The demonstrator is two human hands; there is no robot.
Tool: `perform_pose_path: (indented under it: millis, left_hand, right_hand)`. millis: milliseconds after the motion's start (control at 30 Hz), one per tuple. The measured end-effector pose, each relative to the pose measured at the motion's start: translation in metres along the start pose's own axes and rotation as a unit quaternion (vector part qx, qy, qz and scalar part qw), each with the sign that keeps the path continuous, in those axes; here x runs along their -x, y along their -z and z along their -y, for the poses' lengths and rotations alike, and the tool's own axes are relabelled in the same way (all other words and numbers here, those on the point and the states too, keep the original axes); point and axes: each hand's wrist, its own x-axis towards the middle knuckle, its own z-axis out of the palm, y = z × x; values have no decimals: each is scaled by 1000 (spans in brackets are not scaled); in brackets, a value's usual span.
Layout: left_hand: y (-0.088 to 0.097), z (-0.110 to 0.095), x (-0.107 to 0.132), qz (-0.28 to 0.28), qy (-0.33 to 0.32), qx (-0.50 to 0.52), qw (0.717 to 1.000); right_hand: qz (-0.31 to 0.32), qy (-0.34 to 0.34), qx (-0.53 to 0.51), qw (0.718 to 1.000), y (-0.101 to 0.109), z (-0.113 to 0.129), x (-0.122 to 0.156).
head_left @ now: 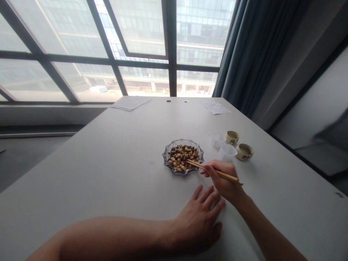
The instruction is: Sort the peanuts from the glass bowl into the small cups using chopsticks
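Note:
My right hand [224,179] is closed around a pair of wooden chopsticks [197,165]. Their tips reach into a clear glass dish [165,162] with a scalloped rim and touch the heap inside. That heap [181,156] looks like peanuts in the shell mixed with smaller dark pieces; whether a piece is between the tips I cannot tell. My left hand [202,215] lies palm down on the table, fingers spread, just in front of the dish and beneath my right hand. It holds nothing.
Right of the dish stand two translucent plastic cups [227,152] and two small beige cups with dark markings [245,152]. Papers [132,103] lie at the far left of the white table [122,145], more sheets [216,107] at the far right. Windows and a dark curtain [252,47] are behind.

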Motion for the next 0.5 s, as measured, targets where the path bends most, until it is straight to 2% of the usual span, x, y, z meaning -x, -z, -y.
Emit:
perform_pose_path:
  millis: [200, 300, 400, 500]
  left_hand:
    - [-6, 2, 1, 4, -4, -10, 1000]
    - [-10, 3, 2, 4, -7, -20, 1000]
    - [-11, 4, 3, 2, -9, -25, 1000]
    - [-9, 4, 3, 3, -7, -24, 1000]
  right_hand:
    - [-67, -62, -35, 995, -5, -3, 3]
    - [-120, -88, -82, 986, 0, 0, 1]
    - [-190, -94, -92, 973, 19, 11, -5]
    - [-296, -79, -28, 951, 55, 21, -11]
